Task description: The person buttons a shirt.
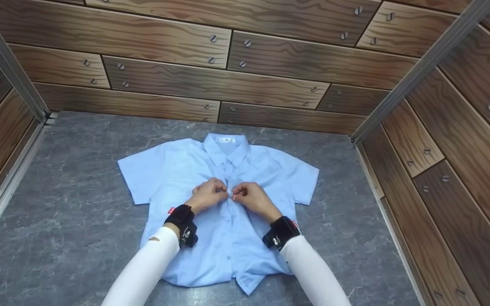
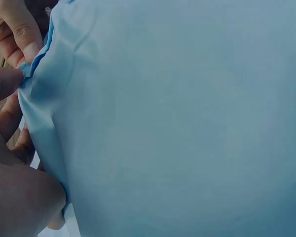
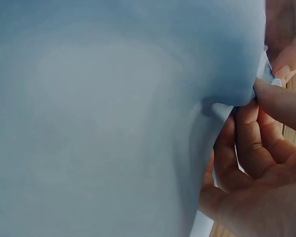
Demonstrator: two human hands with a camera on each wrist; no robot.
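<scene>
A light blue short-sleeved shirt (image 1: 194, 250) lies front up, its collar (image 1: 226, 148) pointing away from me. At mid-chest, on the front placket, both hands meet almost fingertip to fingertip. My left hand (image 1: 209, 195) pinches one edge of the placket between thumb and fingers; in the left wrist view the gathered cloth (image 2: 39, 61) shows at the fingertips. My right hand (image 1: 253, 199) pinches the other edge, and its curled fingers (image 3: 254, 143) show under the fabric in the right wrist view. A small button (image 1: 229, 257) sits lower on the placket.
The shirt is spread on a grey marbled surface (image 1: 79, 238). Wood-patterned panels (image 1: 164, 80) rise behind it and at both sides, with metal corner posts (image 1: 423, 72). The shirt's lower right hem corner (image 1: 248, 284) is folded and juts toward me.
</scene>
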